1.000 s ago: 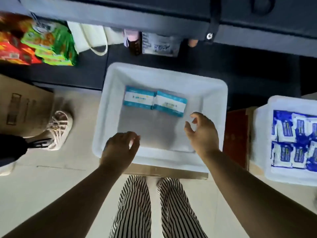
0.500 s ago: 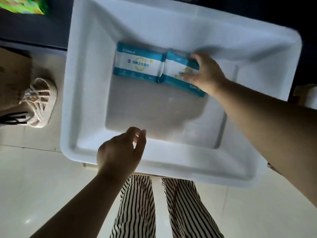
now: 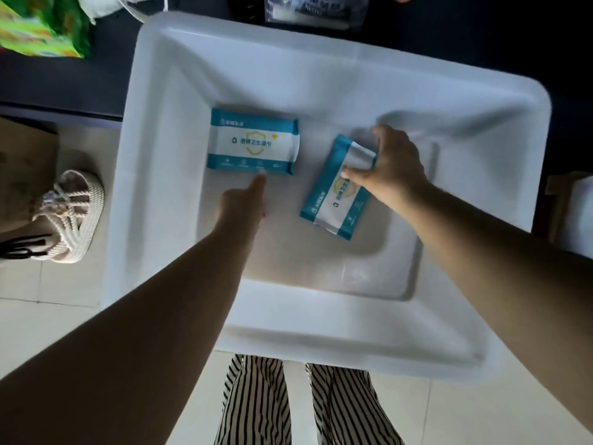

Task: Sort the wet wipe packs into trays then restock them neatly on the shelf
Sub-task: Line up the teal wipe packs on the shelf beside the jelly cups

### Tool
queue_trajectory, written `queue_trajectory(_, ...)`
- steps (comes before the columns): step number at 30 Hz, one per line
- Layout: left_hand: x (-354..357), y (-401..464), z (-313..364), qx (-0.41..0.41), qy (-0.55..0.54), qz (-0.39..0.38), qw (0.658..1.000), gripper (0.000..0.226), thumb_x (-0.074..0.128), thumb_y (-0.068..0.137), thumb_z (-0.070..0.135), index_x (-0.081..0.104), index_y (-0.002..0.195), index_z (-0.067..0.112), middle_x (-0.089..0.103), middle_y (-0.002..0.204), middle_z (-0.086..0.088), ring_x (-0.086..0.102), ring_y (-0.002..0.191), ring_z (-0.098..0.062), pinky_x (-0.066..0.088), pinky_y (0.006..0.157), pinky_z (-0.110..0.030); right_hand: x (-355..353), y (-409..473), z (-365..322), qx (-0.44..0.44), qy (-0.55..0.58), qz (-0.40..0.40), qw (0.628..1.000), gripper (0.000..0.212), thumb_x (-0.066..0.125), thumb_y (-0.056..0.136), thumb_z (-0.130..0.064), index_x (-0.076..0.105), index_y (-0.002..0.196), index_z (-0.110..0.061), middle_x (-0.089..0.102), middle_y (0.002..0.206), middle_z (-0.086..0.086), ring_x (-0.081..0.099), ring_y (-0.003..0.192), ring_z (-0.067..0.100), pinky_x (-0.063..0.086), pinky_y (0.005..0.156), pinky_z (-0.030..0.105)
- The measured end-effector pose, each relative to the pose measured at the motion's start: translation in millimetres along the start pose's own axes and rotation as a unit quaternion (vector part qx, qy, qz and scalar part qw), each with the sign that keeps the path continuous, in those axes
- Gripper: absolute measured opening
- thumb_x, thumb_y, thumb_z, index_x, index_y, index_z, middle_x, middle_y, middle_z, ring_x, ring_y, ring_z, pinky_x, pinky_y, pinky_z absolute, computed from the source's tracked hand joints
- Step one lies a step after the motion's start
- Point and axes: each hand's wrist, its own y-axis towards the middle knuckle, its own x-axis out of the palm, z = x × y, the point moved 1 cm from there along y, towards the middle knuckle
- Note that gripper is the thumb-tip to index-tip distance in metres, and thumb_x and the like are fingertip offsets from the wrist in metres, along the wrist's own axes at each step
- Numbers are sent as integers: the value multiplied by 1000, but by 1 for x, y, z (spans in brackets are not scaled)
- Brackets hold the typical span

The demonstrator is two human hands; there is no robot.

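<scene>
White plastic tray (image 3: 154, 155), holding two teal-and-white wet wipe packs: left pack (image 3: 253, 143) flat at 10 o'clock, left hand (image 3: 243, 200) touching its near edge with one outstretched finger, apparently steadying it; right pack (image 3: 337, 194) skewed at centre, right hand (image 3: 396, 165) fingers pinching its far end, likely to lift it.

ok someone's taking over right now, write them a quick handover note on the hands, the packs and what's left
Right hand: grips the far end of the tilted teal wipe pack, which is turned askew in the white tray.
Left hand: holds nothing, one finger extended to the near edge of the flat teal wipe pack.
Done: both packs are in the tray, apart from each other.
Left: straighten the tilted pack beside the flat one, then restock on the shelf.
</scene>
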Motion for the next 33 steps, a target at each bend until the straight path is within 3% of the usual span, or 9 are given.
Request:
queue_trajectory(4,34,22,19,-57,-121,51,990,45,58,86,47,50,110,11,58,102,-7,58,98,-22,47,94,-36,9,13,-5,28,-103,-78,991,93,79,69,-33,22,141,-17,26,144,6,28,131,28,32,100,37)
queue_trajectory(7,46,29,23,-76,-148,64,984,47,54,89,45,47,121,10,56,104,-3,55,102,-18,45,94,-29,20,9,7,84,-15,-89,992,83,82,66,-26,34,133,-19,47,128,6,42,120,26,40,93,35)
queue_trajectory(10,44,31,13,-86,-132,46,986,27,52,92,41,54,99,15,53,84,3,56,93,-16,49,89,-30,24,-3,23,131,123,-114,977,47,81,67,-20,61,108,-11,64,102,7,58,92,21,46,74,26)
queue_trajectory(14,30,32,6,-79,-131,38,988,26,55,91,36,46,73,21,47,71,4,44,60,-8,41,54,-20,17,-25,47,243,416,-97,871,14,67,81,-6,66,94,-9,68,101,15,62,86,23,50,90,39)
queue_trajectory(16,15,28,-2,-73,-106,61,990,22,57,91,32,52,79,15,55,73,-2,51,63,-13,45,60,-24,14,-31,59,281,492,-64,821,23,63,84,-5,63,107,-6,68,96,9,64,79,19,55,77,32)
queue_trajectory(19,-18,31,-16,5,18,164,986,40,54,91,39,61,105,2,64,105,-20,62,92,-32,50,80,-37,15,-32,69,284,556,1,781,13,61,85,-2,63,96,-8,67,97,10,66,70,14,57,55,22)
queue_trajectory(22,-30,36,-10,57,81,244,965,49,53,90,42,56,120,4,60,119,-14,59,102,-30,47,79,-34,17,-29,70,274,598,22,753,10,60,85,-1,63,86,-11,71,74,2,67,64,11,57,58,22)
queue_trajectory(29,-1,62,25,18,60,178,982,75,72,74,47,39,128,7,44,128,-12,49,113,-29,46,96,-43,18,-28,70,248,616,-3,748,10,60,85,-3,63,87,-13,72,68,-2,68,63,10,54,52,20)
queue_trajectory(33,4,50,33,63,-3,90,994,32,75,77,28,58,100,14,59,87,-1,55,73,-17,47,64,-26,12,-42,68,231,639,-1,734,14,58,85,-1,64,89,-12,73,74,0,70,68,12,58,66,25)
